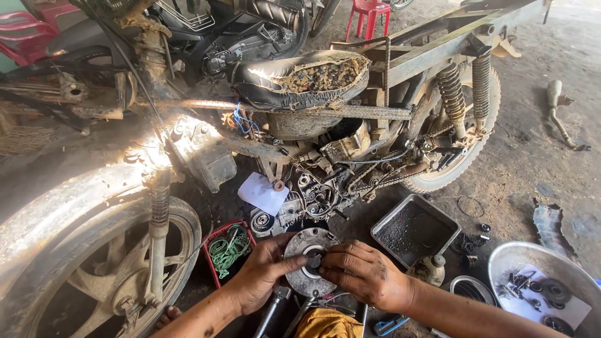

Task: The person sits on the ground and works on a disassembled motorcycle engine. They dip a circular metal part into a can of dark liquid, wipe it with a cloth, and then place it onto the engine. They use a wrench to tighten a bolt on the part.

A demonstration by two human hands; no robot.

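My left hand (263, 274) grips the left edge of a round grey metal engine part (305, 241), with its thumb reaching toward the centre. My right hand (363, 272) covers the part's right and lower side, fingertips pinching a small dark piece (314, 261) at the white hub in the middle. Both hands are grimy. The disc is held low in front of the open engine (322, 194) of a stripped, rusty motorcycle (325, 112) lying across the view.
A red basket with green rings (228, 247) sits left of my hands. A greasy metal tray (414, 230) and a metal bowl with small parts (538, 288) lie to the right. A front wheel (106, 256) stands at left. Tools and a yellow cloth (328, 324) lie below.
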